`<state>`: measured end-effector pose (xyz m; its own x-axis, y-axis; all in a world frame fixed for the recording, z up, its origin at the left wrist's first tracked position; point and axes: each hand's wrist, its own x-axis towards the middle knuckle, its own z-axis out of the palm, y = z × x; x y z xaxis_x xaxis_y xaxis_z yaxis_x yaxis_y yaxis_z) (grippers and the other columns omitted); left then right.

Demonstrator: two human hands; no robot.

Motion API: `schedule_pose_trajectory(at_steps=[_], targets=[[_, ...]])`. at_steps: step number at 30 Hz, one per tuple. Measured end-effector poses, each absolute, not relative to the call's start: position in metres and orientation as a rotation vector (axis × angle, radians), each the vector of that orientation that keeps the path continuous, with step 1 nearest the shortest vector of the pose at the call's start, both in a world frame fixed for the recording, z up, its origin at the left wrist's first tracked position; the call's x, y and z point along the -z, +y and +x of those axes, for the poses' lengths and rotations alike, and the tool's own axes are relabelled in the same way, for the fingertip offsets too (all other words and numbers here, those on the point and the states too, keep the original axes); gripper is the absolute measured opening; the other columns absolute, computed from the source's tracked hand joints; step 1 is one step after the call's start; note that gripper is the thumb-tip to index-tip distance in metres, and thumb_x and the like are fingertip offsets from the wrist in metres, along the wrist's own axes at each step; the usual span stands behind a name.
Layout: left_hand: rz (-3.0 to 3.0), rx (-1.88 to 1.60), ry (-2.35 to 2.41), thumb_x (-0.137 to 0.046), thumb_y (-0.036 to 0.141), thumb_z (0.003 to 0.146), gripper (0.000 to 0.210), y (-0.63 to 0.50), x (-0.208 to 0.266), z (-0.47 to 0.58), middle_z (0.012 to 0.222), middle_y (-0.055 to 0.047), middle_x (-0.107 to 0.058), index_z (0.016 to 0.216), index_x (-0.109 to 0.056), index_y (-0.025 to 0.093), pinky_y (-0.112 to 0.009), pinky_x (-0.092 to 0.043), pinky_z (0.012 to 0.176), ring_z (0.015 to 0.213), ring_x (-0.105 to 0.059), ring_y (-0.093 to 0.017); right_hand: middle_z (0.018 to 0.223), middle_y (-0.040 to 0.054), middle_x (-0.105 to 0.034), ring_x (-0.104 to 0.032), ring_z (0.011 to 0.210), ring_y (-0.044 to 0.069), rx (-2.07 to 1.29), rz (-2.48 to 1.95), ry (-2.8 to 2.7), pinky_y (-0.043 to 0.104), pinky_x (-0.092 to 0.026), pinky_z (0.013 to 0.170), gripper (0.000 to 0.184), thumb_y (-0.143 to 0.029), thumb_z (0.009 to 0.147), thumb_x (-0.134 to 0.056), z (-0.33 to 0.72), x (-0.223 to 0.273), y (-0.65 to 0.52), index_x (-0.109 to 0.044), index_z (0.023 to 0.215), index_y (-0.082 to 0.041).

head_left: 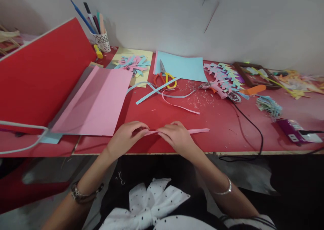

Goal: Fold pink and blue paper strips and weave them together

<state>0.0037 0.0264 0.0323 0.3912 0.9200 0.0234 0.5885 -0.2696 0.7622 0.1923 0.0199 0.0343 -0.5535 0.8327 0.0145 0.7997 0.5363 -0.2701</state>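
A narrow pink paper strip [198, 131] runs between my two hands near the front edge of the red table. My left hand [128, 135] pinches its left end between thumb and fingers. Closed on the same strip a little further right is my right hand [178, 137], and the strip's free end sticks out beyond it. Just past my hands lie a curled thin pink strip [181, 106] and a straight blue strip [149, 95]. Scissors [169, 80] with red and yellow handles rest partly on a light blue sheet [186, 66].
Pink sheets [98, 101] lie at left beside a leaning red board [45, 74]. Cut paper pieces [134, 64] are heaped on a yellow sheet [147, 54]. At right are a pink glue gun [215, 87], its black cord [248, 122], folded paper chains [224, 75] and a purple power box [290, 130].
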Motion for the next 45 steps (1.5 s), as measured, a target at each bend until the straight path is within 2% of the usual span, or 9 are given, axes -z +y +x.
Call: schedule_pose_trajectory(at_steps=[3, 7, 14, 18, 26, 30, 35, 40, 45], targets=[[2.090, -0.560, 1.180, -0.041, 0.036, 0.081, 0.027, 0.031, -0.040, 0.003, 0.080, -0.002, -0.067, 0.080, -0.062, 0.019, -0.022, -0.043, 0.066, 0.072, -0.060, -0.013, 0.074, 0.0016, -0.065, -0.053, 0.066, 0.010, -0.569, -1.319, -2.660, 0.024, -0.030, 0.067, 0.027, -0.028, 0.088, -0.039, 0.202, -0.048, 0.028, -0.062, 0.082, -0.016], [2.128, -0.495, 1.114, -0.041, 0.035, 0.081, 0.031, 0.038, -0.047, 0.005, 0.060, 0.001, -0.063, 0.064, -0.061, 0.018, -0.020, -0.039, 0.055, 0.054, -0.054, -0.010, 0.062, -0.0014, -0.056, -0.045, 0.057, 0.007, -0.825, -1.261, -2.565, 0.020, -0.027, 0.058, 0.031, -0.029, 0.088, -0.038, 0.213, -0.064, 0.038, -0.060, 0.072, -0.014], [2.057, -0.492, 1.100, -0.047, 0.036, 0.079, 0.030, 0.049, -0.052, 0.015, 0.054, 0.004, -0.060, 0.059, -0.060, 0.018, -0.018, -0.036, 0.053, 0.052, -0.051, -0.008, 0.047, -0.0048, -0.046, -0.040, 0.044, 0.004, -1.153, -1.216, -2.449, 0.018, -0.028, 0.052, 0.037, -0.030, 0.086, -0.037, 0.213, -0.076, 0.048, -0.050, 0.055, -0.014], [1.995, -0.473, 1.099, -0.047, 0.034, 0.077, 0.027, 0.054, -0.053, 0.021, 0.054, 0.003, -0.059, 0.062, -0.062, 0.017, -0.019, -0.035, 0.053, 0.053, -0.051, -0.009, 0.044, -0.0050, -0.046, -0.043, 0.041, 0.004, -1.272, -1.147, -2.446, 0.017, -0.031, 0.052, 0.037, -0.032, 0.085, -0.038, 0.210, -0.076, 0.056, -0.054, 0.057, -0.013], [1.923, -0.559, 1.263, -0.043, 0.042, 0.075, 0.036, 0.072, -0.050, 0.016, 0.047, 0.004, -0.047, 0.055, -0.056, 0.016, -0.020, -0.032, 0.048, 0.047, -0.042, -0.009, 0.045, -0.0055, -0.048, -0.044, 0.045, 0.005, -1.050, -1.061, -2.579, 0.016, -0.031, 0.054, 0.026, -0.019, 0.083, -0.038, 0.220, -0.079, 0.084, -0.057, 0.066, -0.013], [1.922, -0.671, 1.302, -0.044, 0.041, 0.074, 0.035, 0.077, -0.047, 0.012, 0.053, 0.003, -0.054, 0.053, -0.054, 0.016, -0.020, -0.036, 0.055, 0.052, -0.048, -0.010, 0.046, -0.0054, -0.047, -0.042, 0.046, 0.005, -1.000, -1.063, -2.622, 0.017, -0.029, 0.053, 0.025, -0.018, 0.082, -0.039, 0.227, -0.081, 0.096, -0.058, 0.066, -0.013], [2.048, -0.547, 1.300, -0.041, 0.041, 0.078, 0.033, 0.079, -0.055, 0.020, 0.066, -0.001, -0.062, 0.067, -0.060, 0.016, -0.021, -0.037, 0.057, 0.059, -0.052, -0.012, 0.049, -0.0044, -0.048, -0.042, 0.049, 0.006, -0.955, -1.038, -2.657, 0.018, -0.028, 0.055, 0.027, -0.021, 0.084, -0.039, 0.229, -0.076, 0.099, -0.060, 0.068, -0.013], [2.414, -0.277, 1.190, -0.035, 0.026, 0.081, 0.030, 0.083, -0.063, 0.042, 0.057, 0.001, -0.058, 0.062, -0.056, 0.016, -0.021, -0.029, 0.051, 0.053, -0.048, -0.011, 0.054, -0.0030, -0.049, -0.041, 0.052, 0.007, -0.859, -1.042, -2.698, 0.019, -0.026, 0.056, 0.027, -0.024, 0.084, -0.041, 0.225, -0.068, 0.099, -0.058, 0.066, -0.012], [2.870, -0.410, 1.079, -0.037, 0.014, 0.077, 0.024, 0.088, -0.046, 0.050, 0.048, 0.002, -0.054, 0.059, -0.052, 0.016, -0.024, -0.032, 0.057, 0.045, -0.043, -0.009, 0.052, -0.0041, -0.047, -0.038, 0.051, 0.006, -0.852, -1.039, -2.688, 0.019, -0.024, 0.055, 0.024, -0.019, 0.082, -0.043, 0.226, -0.061, 0.099, -0.058, 0.064, -0.012]])
